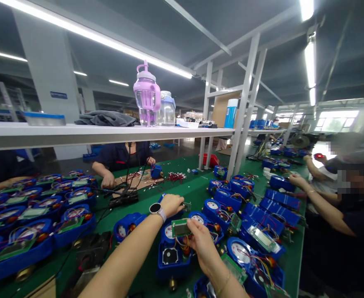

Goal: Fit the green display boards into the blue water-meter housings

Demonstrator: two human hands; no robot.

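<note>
My right hand (202,241) pinches a small green circuit board with a display (180,227), held just above an open blue meter housing (173,255) on the green bench. My left hand (171,204), with a watch on the wrist, is closed over a blue meter housing (182,209) a little further back; what its fingers grip is hidden. Red and yellow wires run from the board into the housing.
Many open blue meter housings (45,215) lie in rows to the left and to the right (256,231). A person (120,159) sits opposite under a white shelf (107,133) with a pink bottle (147,95). Another person's arms (321,203) reach in from the right.
</note>
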